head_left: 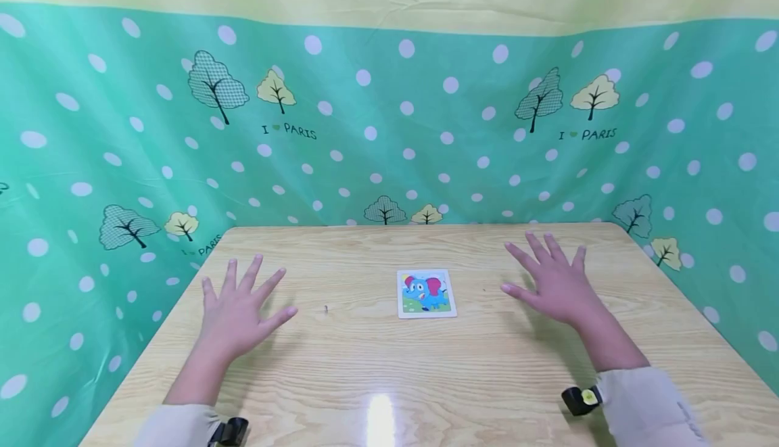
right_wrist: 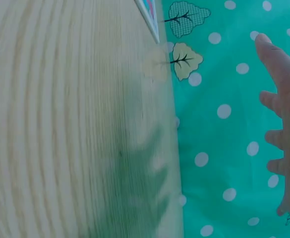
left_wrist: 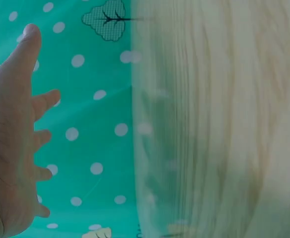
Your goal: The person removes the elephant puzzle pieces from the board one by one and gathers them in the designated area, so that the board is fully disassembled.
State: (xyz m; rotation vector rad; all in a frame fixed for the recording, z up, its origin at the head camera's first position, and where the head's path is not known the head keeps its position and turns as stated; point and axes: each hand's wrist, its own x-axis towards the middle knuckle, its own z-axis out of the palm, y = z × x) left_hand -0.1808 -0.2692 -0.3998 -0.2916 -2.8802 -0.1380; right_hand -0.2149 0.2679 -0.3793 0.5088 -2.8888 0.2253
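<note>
A small square picture puzzle with a white border and a blue elephant (head_left: 426, 294) lies flat near the middle of the wooden table. To its left, my left hand (head_left: 239, 315) hovers palm down over the table with its fingers spread and nothing held. My right hand (head_left: 556, 283) is held the same way on the other side, nearer to the picture, its thumb pointing toward it. In the right wrist view only a corner of the picture (right_wrist: 150, 17) shows at the top. Both wrist views show the fingers stretched out above the tabletop.
The light wooden table (head_left: 377, 359) reaches back to a green dotted curtain (head_left: 389, 156) with printed trees, which also hangs along both sides. A tiny dark speck (head_left: 325, 310) is on the wood between the left hand and the picture. Light glares at the front edge.
</note>
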